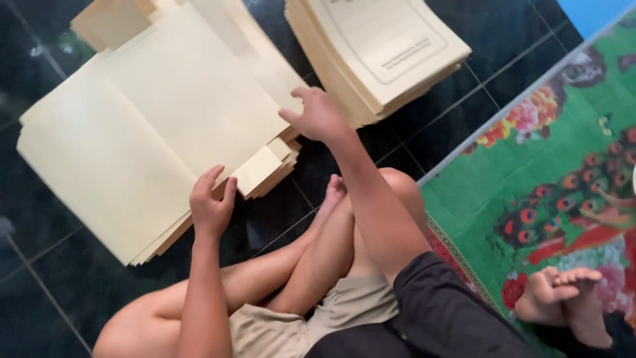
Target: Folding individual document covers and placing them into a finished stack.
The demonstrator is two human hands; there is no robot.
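In the head view, a big fanned pile of pale cream paper folders (132, 132) lies flat on the dark glossy tiled floor (46, 292), just in front of the seated person's crossed bare legs. The left hand (211, 205) rests on the pile's near edge, fingers curled over the top sheets, pinching nothing firmly. The right hand (317, 114) hovers released, fingers spread, at the pile's far-right corner. Beyond that corner sits a second neat stack of printed cream folders (381, 50). The sheets look light, thin, bendable and prone to sliding over one another; a corner or edge offers the best hold. A green patterned mat (563, 166) lies to the pile's right.
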